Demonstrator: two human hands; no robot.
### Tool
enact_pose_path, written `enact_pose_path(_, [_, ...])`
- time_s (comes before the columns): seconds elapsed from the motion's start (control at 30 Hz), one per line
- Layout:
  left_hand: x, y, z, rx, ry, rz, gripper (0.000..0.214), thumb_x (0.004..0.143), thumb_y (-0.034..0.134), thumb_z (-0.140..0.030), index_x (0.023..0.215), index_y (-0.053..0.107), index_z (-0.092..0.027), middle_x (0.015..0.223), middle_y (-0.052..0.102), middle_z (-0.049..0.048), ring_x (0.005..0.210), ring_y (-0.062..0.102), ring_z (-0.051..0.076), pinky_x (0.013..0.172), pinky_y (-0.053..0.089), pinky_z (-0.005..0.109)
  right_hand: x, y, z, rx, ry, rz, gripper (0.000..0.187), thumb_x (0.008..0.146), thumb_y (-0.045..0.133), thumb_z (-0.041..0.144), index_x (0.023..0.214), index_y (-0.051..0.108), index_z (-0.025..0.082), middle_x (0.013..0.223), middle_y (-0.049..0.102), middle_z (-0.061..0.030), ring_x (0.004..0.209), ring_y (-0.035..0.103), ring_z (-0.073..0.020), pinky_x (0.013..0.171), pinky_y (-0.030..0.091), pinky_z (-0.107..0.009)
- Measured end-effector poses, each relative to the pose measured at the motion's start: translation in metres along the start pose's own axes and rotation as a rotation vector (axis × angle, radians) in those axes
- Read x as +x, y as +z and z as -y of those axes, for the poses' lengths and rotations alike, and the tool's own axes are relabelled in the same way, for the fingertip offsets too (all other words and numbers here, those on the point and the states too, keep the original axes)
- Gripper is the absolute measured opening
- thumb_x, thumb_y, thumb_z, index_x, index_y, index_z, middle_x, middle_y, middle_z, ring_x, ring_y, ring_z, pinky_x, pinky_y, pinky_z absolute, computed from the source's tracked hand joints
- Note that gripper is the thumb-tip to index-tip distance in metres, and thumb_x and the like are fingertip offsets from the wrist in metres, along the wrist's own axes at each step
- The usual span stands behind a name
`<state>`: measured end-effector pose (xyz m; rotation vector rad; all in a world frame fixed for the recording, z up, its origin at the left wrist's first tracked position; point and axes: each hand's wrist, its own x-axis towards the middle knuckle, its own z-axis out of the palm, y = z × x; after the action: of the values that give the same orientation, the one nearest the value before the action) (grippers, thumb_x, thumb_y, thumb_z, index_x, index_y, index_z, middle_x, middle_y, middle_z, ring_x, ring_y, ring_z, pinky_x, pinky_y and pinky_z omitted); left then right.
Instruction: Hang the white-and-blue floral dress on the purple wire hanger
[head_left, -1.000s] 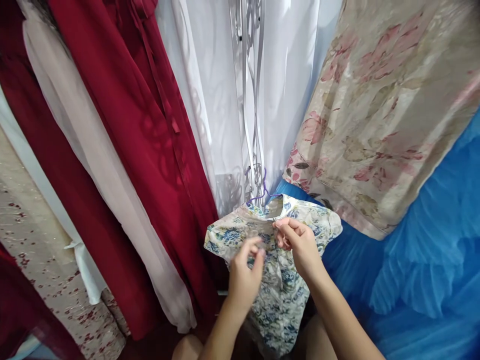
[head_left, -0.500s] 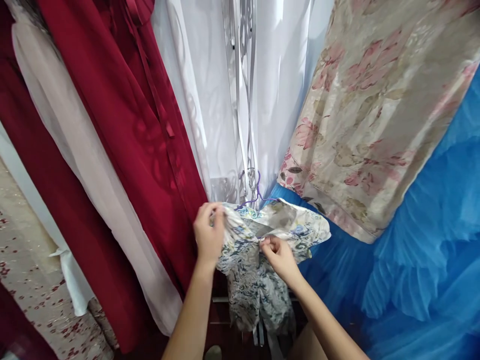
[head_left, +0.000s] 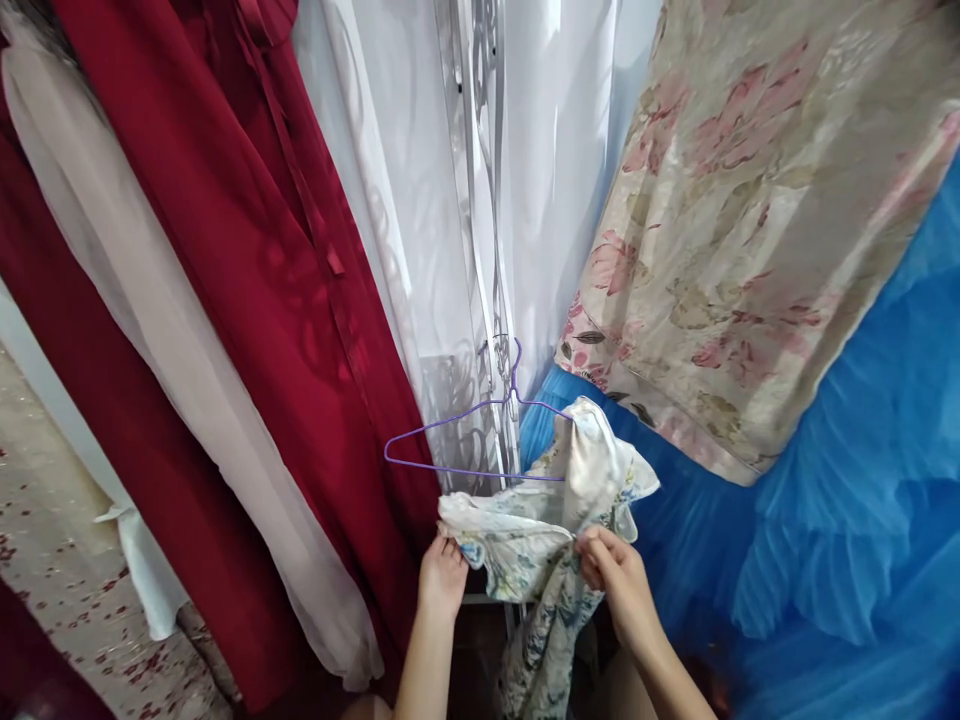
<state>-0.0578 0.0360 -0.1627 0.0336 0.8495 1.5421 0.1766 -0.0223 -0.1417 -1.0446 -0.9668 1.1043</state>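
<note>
A white floral garment [head_left: 525, 555] with blue and green print hangs by one shoulder from a purple hanger [head_left: 450, 412]. Its other shoulder is off the hanger, whose left arm is bare. My left hand [head_left: 444, 575] is closed on the loose shoulder edge, below that bare arm. At the garment's front opening, my right hand [head_left: 611, 565] pinches the cloth edge. The lower part of the garment falls in folds between my forearms. The hanger's hook sits by a thin metal stand [head_left: 491, 250].
Long red dresses [head_left: 300, 330] and a pale pink one [head_left: 187, 340] hang on the left. White cloth [head_left: 420, 200] hangs behind the stand. To the right are a beige floral dress [head_left: 712, 250] and a ruffled blue dress [head_left: 847, 480].
The garment's left shoulder has come off the hanger, baring its left arm. Both my hands have moved lower, the right one also further right, drawing the cloth down.
</note>
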Motion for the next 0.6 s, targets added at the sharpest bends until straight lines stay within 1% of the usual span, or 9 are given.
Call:
enact_pose_path(0.1, [-0.023,-0.007,0.014,-0.005,-0.063,0.110,0.014,0.088,0.055,-0.011,0.089,0.068,-0.014,0.096,0.071,0.0118,0.087,0.070,0.020,0.077,0.055,0.032,-0.007,-0.036,-0.018,-0.105,-0.056,-0.209,0.040,0.083,0.064,0.052,0.063,0.049,0.020,0.054,0.034,0.0064,0.051,0.028,-0.0106,0.049,0.023,-0.024])
enact_pose_path(0.13, [-0.033,-0.003,0.015,-0.003,-0.050,0.182,0.011,0.088,0.058,-0.014,0.092,0.069,-0.015,0.101,0.071,0.0117,0.095,0.069,0.021,0.082,0.055,0.033,-0.010,-0.043,-0.019,-0.144,-0.088,-0.248,0.042,0.083,0.065,0.052,0.062,0.049,0.020,0.055,0.036,0.0056,0.052,0.031,-0.0116,0.050,0.026,-0.025])
enact_pose_path(0.2, [-0.057,0.010,0.015,0.064,0.024,0.349,0.011,0.086,0.067,-0.024,0.095,0.070,-0.017,0.106,0.071,0.0103,0.105,0.067,0.023,0.090,0.052,0.034,-0.014,-0.044,-0.016,-0.206,-0.147,-0.243,0.039,0.084,0.065,0.053,0.065,0.053,0.020,0.059,0.044,0.0030,0.058,0.041,-0.0149,0.055,0.034,-0.026])
enact_pose_path(0.3, [-0.093,0.038,0.018,0.390,0.181,0.599,0.022,0.088,0.069,-0.038,0.096,0.071,-0.018,0.111,0.070,0.0103,0.110,0.064,0.026,0.098,0.048,0.037,-0.020,-0.023,-0.007,-0.225,-0.143,-0.035,0.035,0.089,0.060,0.055,0.087,0.069,0.021,0.084,0.067,-0.0045,0.087,0.060,-0.0250,0.080,0.046,-0.033])
enact_pose_path(0.37, [-0.111,0.052,0.023,0.670,0.312,0.757,0.024,0.092,0.064,-0.040,0.094,0.072,-0.018,0.118,0.068,0.0115,0.117,0.060,0.028,0.105,0.043,0.039,-0.026,-0.003,-0.006,-0.162,-0.035,0.126,0.044,0.091,0.056,0.060,0.106,0.072,0.022,0.110,0.071,-0.0083,0.114,0.058,-0.0302,0.103,0.041,-0.040])
enact_pose_path(0.43, [-0.120,0.060,0.025,0.879,0.456,0.854,0.025,0.095,0.059,-0.039,0.091,0.072,-0.018,0.122,0.065,0.0121,0.124,0.055,0.028,0.110,0.038,0.040,-0.034,0.013,-0.007,-0.049,0.101,0.254,0.057,0.088,0.055,0.068,0.118,0.070,0.023,0.128,0.067,-0.0092,0.131,0.049,-0.0304,0.116,0.030,-0.043])
enact_pose_path(0.5, [-0.122,0.060,0.023,1.002,0.535,0.882,0.024,0.097,0.056,-0.039,0.093,0.070,-0.020,0.128,0.061,0.0120,0.130,0.050,0.028,0.113,0.034,0.041,-0.042,0.022,-0.006,0.093,0.253,0.361,0.069,0.084,0.053,0.077,0.124,0.068,0.024,0.133,0.065,-0.0088,0.136,0.046,-0.0294,0.120,0.024,-0.043])
enact_pose_path(0.53, [-0.122,0.057,0.020,1.045,0.525,0.896,0.023,0.097,0.055,-0.040,0.101,0.069,-0.021,0.133,0.058,0.0117,0.133,0.047,0.028,0.115,0.032,0.042,-0.046,0.023,-0.004,0.162,0.339,0.425,0.074,0.083,0.049,0.081,0.125,0.068,0.023,0.131,0.066,-0.0090,0.135,0.047,-0.0295,0.119,0.025,-0.044])
enact_pose_path(0.6, [-0.120,0.047,0.013,1.111,0.416,0.987,0.033,0.096,0.057,-0.044,0.122,0.060,-0.024,0.141,0.051,0.0116,0.135,0.044,0.028,0.116,0.030,0.043,-0.052,0.017,0.004,0.257,0.511,0.560,0.079,0.083,0.042,0.084,0.124,0.069,0.022,0.123,0.069,-0.0104,0.128,0.054,-0.0302,0.115,0.032,-0.046])
